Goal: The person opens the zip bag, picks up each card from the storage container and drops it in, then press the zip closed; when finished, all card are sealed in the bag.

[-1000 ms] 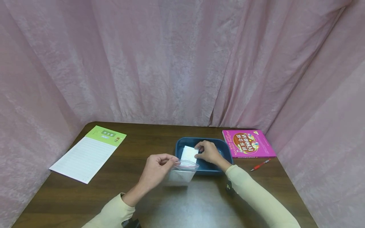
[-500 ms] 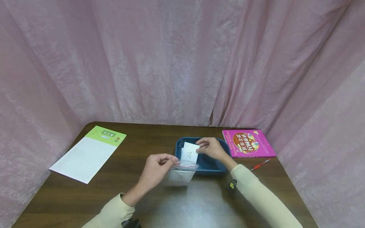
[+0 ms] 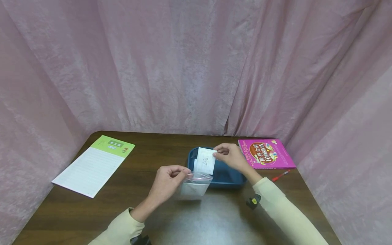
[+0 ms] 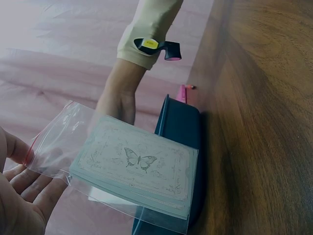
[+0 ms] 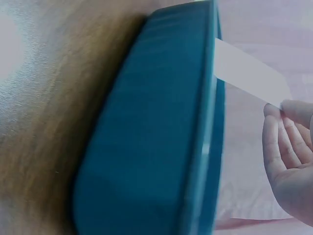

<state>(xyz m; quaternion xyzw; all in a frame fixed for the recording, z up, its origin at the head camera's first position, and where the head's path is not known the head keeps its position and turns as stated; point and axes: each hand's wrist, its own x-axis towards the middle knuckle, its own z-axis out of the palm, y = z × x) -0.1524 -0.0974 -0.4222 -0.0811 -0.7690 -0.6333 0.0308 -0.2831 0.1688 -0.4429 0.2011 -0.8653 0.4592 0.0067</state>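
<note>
Above the blue tray (image 3: 228, 177), the right hand (image 3: 231, 157) pinches a white card (image 3: 206, 161); at 7 o'clock, the left hand (image 3: 166, 182) pinches a clear bag (image 3: 196, 185) of cards.

Pink crinkled curtains (image 3: 190, 68) enclose the space on three sides, hanging in folds to the table edge. Dark brown wood-grain table (image 3: 76, 211) with a rounded far-left corner. Soft light gives a pale sheen on the near tabletop.
</note>
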